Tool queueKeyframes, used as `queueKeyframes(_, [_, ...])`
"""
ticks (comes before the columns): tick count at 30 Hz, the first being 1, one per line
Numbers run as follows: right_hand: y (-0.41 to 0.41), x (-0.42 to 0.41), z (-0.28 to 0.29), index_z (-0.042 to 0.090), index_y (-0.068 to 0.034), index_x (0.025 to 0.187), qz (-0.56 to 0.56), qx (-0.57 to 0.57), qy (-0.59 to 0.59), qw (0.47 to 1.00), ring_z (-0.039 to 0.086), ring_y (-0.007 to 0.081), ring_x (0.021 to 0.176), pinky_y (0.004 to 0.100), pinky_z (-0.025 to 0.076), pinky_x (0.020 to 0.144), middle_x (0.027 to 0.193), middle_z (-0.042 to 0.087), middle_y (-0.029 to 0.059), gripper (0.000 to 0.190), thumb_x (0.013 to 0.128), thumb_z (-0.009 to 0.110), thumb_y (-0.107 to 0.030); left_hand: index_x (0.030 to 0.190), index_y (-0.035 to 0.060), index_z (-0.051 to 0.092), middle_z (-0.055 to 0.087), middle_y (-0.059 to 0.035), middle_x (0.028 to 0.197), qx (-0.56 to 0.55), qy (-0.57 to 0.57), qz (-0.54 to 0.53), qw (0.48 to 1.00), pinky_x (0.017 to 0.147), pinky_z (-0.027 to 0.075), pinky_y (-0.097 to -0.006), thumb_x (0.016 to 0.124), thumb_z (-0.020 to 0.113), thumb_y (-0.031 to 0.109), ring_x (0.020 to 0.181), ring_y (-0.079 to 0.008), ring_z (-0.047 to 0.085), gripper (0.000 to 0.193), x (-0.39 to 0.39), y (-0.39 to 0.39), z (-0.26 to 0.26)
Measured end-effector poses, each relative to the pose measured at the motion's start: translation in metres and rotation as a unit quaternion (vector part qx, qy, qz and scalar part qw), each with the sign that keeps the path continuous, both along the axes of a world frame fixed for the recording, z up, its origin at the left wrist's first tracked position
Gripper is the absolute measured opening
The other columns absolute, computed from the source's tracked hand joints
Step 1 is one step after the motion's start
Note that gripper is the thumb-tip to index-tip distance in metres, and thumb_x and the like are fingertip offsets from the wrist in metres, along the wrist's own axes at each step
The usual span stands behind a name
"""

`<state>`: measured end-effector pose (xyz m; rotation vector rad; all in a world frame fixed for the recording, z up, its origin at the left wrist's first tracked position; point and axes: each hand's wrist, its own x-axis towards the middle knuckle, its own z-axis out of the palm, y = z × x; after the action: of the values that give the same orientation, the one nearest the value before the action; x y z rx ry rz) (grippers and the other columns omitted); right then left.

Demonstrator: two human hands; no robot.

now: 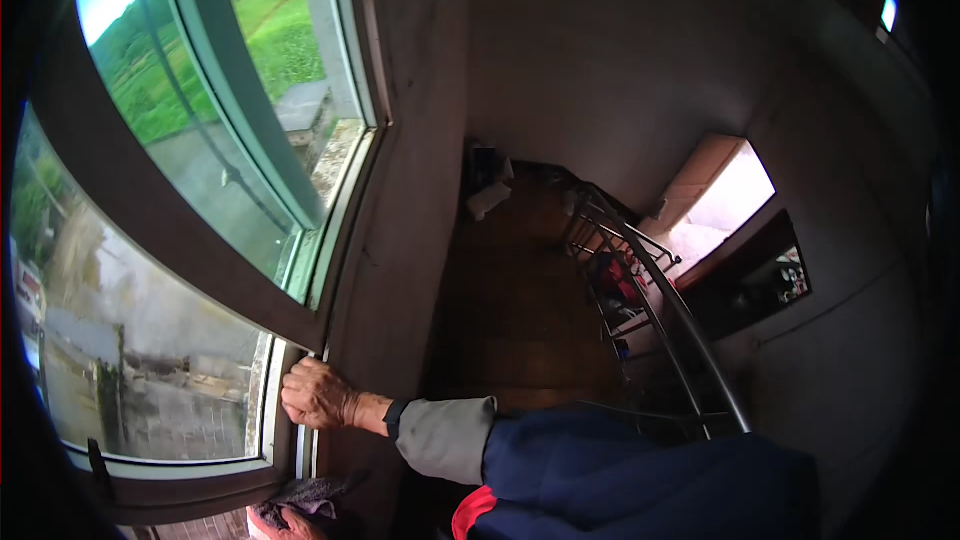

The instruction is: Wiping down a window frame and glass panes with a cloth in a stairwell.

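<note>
My right hand [319,394] is closed in a fist around the upright edge of a sliding window sash [279,397], with the back of the hand showing. A dark band circles that wrist, below a grey cuff [446,439] and a navy sleeve. At the bottom edge of the picture my left hand [289,526], partly cut off, holds a dark, crumpled cloth [319,499] beside the sash's lower corner. The window track [305,450] runs just right of the sash.
A second, green-tinted window pane [217,165] stands above. Behind the wall [405,165], dim stairs [517,330] descend along a metal handrail [682,315]. Red and dark items [619,277] show past the railing, near a bright doorway [727,191]. A pale object [489,200] lies by the far wall.
</note>
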<state>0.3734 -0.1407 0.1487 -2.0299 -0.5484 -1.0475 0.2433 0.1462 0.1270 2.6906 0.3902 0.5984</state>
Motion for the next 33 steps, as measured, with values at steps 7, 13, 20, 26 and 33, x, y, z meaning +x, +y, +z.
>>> queueKeyframes(7, [0.006,-0.006,-0.004,0.049,-0.011,0.063,-0.033,0.003,-0.002,0.999,0.05,0.0224,0.068,0.0374,0.04,0.071,0.07,0.048,0.005,0.016,0.07,0.064,-0.012,0.111,0.0043,0.058,0.064,-0.0204,0.107,0.142,0.113,0.062,0.981,0.086,0.046,-0.0522,0.085,0.067,0.015,0.098,-0.037,0.063,0.029,0.002,0.019,-0.012])
queueKeyframes(13, [0.006,0.0,-0.01,0.05,-0.011,0.062,-0.019,-0.005,0.024,1.0,0.052,0.0222,0.073,0.0384,0.04,0.075,0.07,0.049,0.0047,0.017,0.072,0.063,-0.018,0.097,0.0102,0.059,0.063,-0.0196,0.098,0.116,0.064,0.005,0.991,0.072,0.043,-0.051,0.085,0.066,0.017,0.086,-0.0364,0.062,0.015,0.009,-0.002,0.004])
queueKeyframes(20, [-0.005,-0.001,-0.018,0.066,-0.027,0.07,0.03,-0.028,0.033,0.999,0.062,0.0258,0.08,0.0434,0.049,0.071,0.075,0.061,-0.0009,0.012,0.067,0.064,-0.039,0.08,0.0171,0.059,0.063,-0.0187,0.087,0.085,-0.043,-0.057,0.994,0.056,0.04,-0.0496,0.086,0.065,0.02,0.071,-0.0358,0.06,0.009,-0.001,-0.016,0.019])
queueKeyframes(26, [0.002,-0.014,0.014,0.053,-0.012,0.062,-0.014,-0.075,0.015,0.997,0.054,0.0256,0.063,0.0401,0.042,0.064,0.064,0.051,0.0049,0.016,0.072,0.065,-0.015,0.101,0.0057,0.068,0.066,-0.0224,0.091,-0.006,-0.069,0.001,0.998,0.062,0.05,-0.0499,0.076,0.07,0.022,0.074,-0.0418,0.063,0.03,-0.019,-0.058,0.061])
queueKeyframes(33, [0.002,-0.012,0.014,0.045,-0.009,0.064,-0.005,-0.105,-0.002,0.994,0.051,0.0319,0.063,0.0438,0.04,0.063,0.067,0.048,0.0097,0.018,0.073,0.06,-0.012,0.127,0.0006,0.056,0.066,-0.0217,0.108,-0.079,-0.077,-0.013,0.994,0.084,0.054,-0.0445,0.072,0.072,0.016,0.098,-0.0409,0.066,0.06,-0.019,-0.065,0.076])
